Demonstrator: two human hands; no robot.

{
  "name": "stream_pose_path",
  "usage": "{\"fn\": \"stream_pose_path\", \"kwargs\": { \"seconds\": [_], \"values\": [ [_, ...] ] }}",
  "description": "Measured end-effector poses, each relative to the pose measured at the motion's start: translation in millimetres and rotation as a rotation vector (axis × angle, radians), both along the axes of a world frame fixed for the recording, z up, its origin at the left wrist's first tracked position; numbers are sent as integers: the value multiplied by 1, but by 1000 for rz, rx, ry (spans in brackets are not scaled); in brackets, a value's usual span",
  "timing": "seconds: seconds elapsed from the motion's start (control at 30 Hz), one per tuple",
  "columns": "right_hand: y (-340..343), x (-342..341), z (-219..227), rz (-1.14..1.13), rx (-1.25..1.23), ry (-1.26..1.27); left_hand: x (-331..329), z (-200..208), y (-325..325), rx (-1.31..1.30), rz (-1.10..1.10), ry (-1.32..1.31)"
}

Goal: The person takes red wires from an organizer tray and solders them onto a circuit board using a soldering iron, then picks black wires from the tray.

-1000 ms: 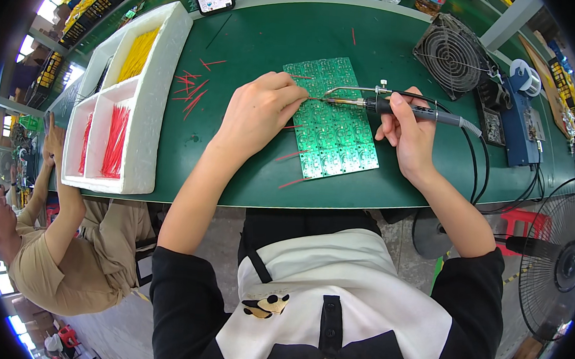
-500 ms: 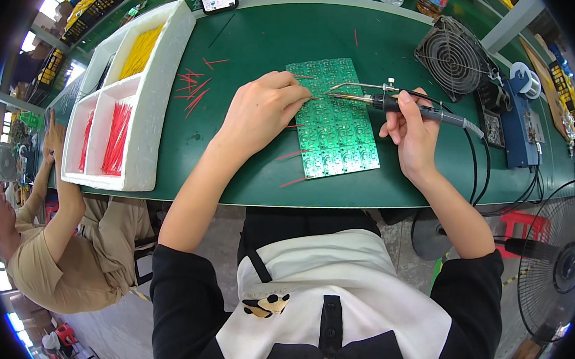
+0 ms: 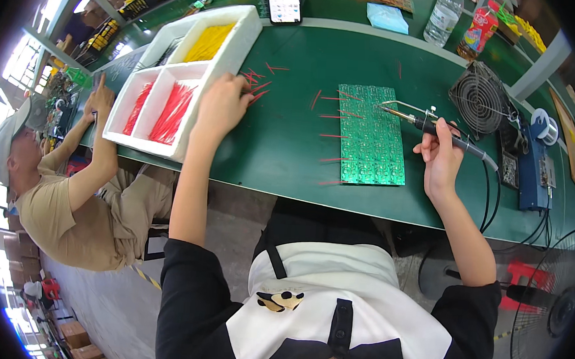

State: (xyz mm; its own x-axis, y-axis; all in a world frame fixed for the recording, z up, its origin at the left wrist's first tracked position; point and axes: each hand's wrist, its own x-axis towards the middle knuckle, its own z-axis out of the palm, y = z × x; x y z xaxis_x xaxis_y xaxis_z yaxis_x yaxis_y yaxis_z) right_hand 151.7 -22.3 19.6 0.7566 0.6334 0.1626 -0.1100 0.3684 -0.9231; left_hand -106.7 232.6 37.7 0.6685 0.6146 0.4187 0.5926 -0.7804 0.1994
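My left hand [image 3: 223, 107] is over the loose red wires [image 3: 256, 84] beside the white foam tray [image 3: 186, 128]. Its fingers are bent together, and a short red wire lies at the thumb tip, seemingly pinched. My right hand [image 3: 441, 156] grips a soldering iron [image 3: 429, 126] with a thin metal tube along its top. The iron's tip is over the upper right part of a green circuit board panel [image 3: 373, 139], though contact is hard to tell. Several red wires stick out leftward from the panel's left edge.
Yellow and red wires fill tray compartments. At the right are a small fan [image 3: 479, 99], a solder spool [image 3: 543, 127] and a blue box [image 3: 535, 170]. A phone [image 3: 284, 1] and bottles [image 3: 445, 18] stand behind. A co-worker [image 3: 68, 212] sits at the left.
My left hand has moved left from the panel's edge to the loose red wires. The iron's tip has come away from the wire ends there. The whole view has shifted.
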Motion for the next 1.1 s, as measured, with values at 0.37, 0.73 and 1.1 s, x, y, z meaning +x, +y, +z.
{"fn": "stream_pose_path", "kwargs": {
  "seconds": [0.37, 0.73, 1.1],
  "values": [
    [-5, 0, -4, -22, 24, -39, 4, -6, 3, 217, 41, 122],
    [-14, 1, 0, -5, 47, -4, 13, 17, -18, 174, -39, 2],
    [-28, -7, 2, 144, 55, 57, 68, 8, -116, -180, -473, -304]
  ]
}}
